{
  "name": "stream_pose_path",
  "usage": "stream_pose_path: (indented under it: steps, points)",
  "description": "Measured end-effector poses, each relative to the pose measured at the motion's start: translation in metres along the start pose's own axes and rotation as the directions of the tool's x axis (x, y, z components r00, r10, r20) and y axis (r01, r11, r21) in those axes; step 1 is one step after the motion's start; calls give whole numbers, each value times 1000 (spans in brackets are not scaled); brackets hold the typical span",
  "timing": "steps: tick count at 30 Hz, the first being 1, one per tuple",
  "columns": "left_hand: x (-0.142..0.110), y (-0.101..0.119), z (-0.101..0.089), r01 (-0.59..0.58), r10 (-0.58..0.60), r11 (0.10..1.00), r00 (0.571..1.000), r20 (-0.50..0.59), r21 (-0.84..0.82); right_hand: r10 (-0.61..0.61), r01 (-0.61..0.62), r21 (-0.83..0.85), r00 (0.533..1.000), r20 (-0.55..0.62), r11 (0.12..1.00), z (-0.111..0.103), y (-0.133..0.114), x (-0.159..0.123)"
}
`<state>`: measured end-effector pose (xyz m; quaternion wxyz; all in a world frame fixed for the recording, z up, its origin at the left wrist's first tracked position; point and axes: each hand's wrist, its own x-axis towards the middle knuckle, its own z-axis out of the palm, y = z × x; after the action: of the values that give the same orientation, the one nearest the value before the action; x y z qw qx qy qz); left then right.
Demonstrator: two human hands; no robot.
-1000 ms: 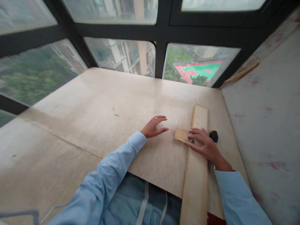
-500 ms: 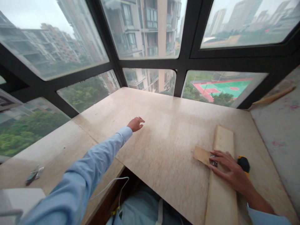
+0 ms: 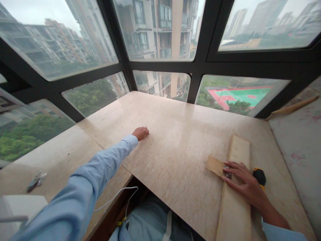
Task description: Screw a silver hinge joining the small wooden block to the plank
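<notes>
My left hand is stretched out low over the stone-like surface, its fingers closed in a pinch. A tiny dark tip shows at the fingertips, too small to name. At the right, my right hand lies over a long pale wooden board. Its thumb and fingers hold a small shiny metal piece against the board's left edge. Beneath that metal, a short thin wooden piece juts out to the left. Part of the metal piece is hidden by the fingers.
A black and yellow tool, perhaps a tape measure, sits right of the board. Small metal items lie at the far left, near a white box-like object. A white cable crosses the opening before my lap. Dark-framed windows border the surface.
My left hand has drawn slightly left, and its fingers have gone from spread to pinched at the surface. My right hand keeps its hold on the metal piece.
</notes>
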<state>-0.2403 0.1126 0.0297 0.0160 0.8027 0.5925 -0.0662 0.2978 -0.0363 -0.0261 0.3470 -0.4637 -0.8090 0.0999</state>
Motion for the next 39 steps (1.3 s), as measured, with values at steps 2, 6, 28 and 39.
stream_pose_path:
  steps: [2, 6, 28, 39]
  points:
    - [0, 4, -2, 29, -30, 999, 1000, 11, 19, 12, -12, 11, 1000, -2, 1000, 0, 0, 0]
    - [-2, 14, -4, 103, -103, 994, 995, -2, 25, 38, -38, 23, 999, -15, 999, 0, -1, 1]
    - [36, 268, -39, -534, 256, 436, 845, -469, -724, 69, -69, 22, 998, 8, 997, -7, -28, 11]
    - [41, 319, -23, -597, 393, 371, 795, -462, -711, 99, -99, 23, 995, 6, 995, -8, -32, 13]
